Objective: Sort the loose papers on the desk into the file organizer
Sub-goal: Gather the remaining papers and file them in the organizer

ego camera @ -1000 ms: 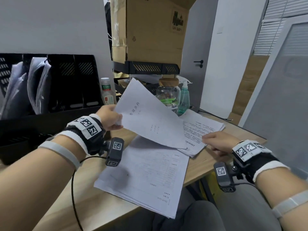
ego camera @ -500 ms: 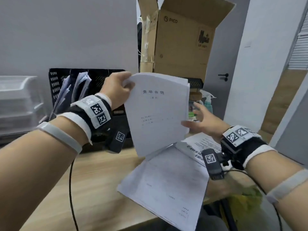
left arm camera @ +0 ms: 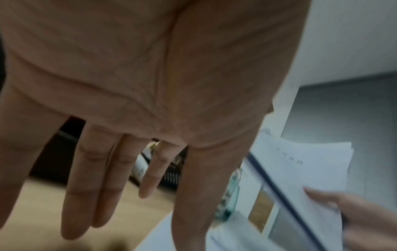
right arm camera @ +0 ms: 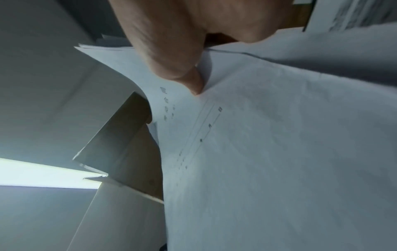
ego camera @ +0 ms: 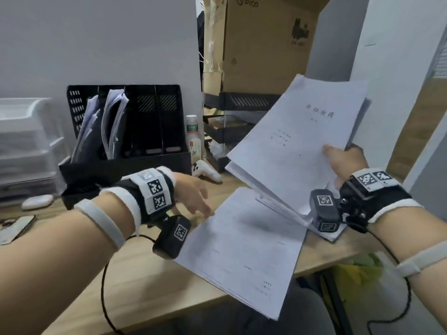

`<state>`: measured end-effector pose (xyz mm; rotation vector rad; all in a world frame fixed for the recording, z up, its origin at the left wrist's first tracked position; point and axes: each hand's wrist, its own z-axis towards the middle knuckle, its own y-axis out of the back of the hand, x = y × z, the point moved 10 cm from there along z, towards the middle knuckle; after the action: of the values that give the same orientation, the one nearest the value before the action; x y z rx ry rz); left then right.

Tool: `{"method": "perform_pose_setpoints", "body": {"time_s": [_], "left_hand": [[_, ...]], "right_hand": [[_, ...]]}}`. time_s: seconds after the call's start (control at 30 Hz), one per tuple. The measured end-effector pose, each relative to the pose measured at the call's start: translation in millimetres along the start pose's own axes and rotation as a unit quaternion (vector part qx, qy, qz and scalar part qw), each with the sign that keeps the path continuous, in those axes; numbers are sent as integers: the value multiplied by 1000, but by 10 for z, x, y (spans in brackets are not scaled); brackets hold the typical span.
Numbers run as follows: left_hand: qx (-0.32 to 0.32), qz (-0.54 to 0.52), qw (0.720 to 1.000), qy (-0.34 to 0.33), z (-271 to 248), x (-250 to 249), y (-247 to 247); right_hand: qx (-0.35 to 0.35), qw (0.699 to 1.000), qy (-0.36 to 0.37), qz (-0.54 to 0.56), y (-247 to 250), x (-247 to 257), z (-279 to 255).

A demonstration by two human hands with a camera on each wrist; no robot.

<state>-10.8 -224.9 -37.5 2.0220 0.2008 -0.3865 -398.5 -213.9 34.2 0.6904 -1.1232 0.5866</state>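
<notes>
My right hand (ego camera: 343,158) grips a stapled bundle of white papers (ego camera: 295,139) by its right edge, thumb on top, and holds it tilted above the desk. In the right wrist view the thumb (right arm camera: 180,68) presses on the bundle (right arm camera: 279,152). My left hand (ego camera: 193,194) hovers open and empty over the desk, fingers (left arm camera: 86,186) straight, beside a second stack of papers (ego camera: 242,247) that overhangs the front edge. More sheets (ego camera: 336,234) lie under my right wrist. The black file organizer (ego camera: 125,119) stands at the back left, with papers in its two left slots and its right slots empty.
A cardboard box (ego camera: 261,42) sits on a black rack (ego camera: 239,102) behind the held papers. A bottle (ego camera: 193,139) and a white controller (ego camera: 205,170) are right of the organizer. White drawers (ego camera: 21,141) stand far left, a white case (ego camera: 36,201) before them.
The bundle passed from my left hand to my right hand and moved right. My left hand let go and dropped toward the desk with its fingers spread.
</notes>
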Motion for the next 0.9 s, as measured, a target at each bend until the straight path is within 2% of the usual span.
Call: {"method": "perform_pose_setpoints", "body": {"time_s": [0.23, 0.47, 0.57, 0.63, 0.73, 0.8, 0.9], "left_hand": [[38, 134, 990, 31, 138, -194, -415], [32, 154, 988, 1, 171, -215, -381], [-16, 151, 988, -24, 178, -201, -203], [-102, 160, 981, -46, 152, -198, 131], [-219, 84, 969, -83, 45, -155, 744], [-273, 35, 956, -99, -66, -125, 1112], [-325, 8, 936, -133, -296, -153, 1511]], "right_hand": [[19, 996, -84, -16, 135, -451, -145], [8, 995, -91, 32, 190, -493, -189], [28, 997, -28, 63, 199, -212, -150], [58, 997, 42, 41, 170, 86, -92], [129, 980, 143, -54, 3, 584, -96], [179, 950, 219, -134, -177, 942, -210], [221, 875, 344, -258, -516, 1411, -496]]}}
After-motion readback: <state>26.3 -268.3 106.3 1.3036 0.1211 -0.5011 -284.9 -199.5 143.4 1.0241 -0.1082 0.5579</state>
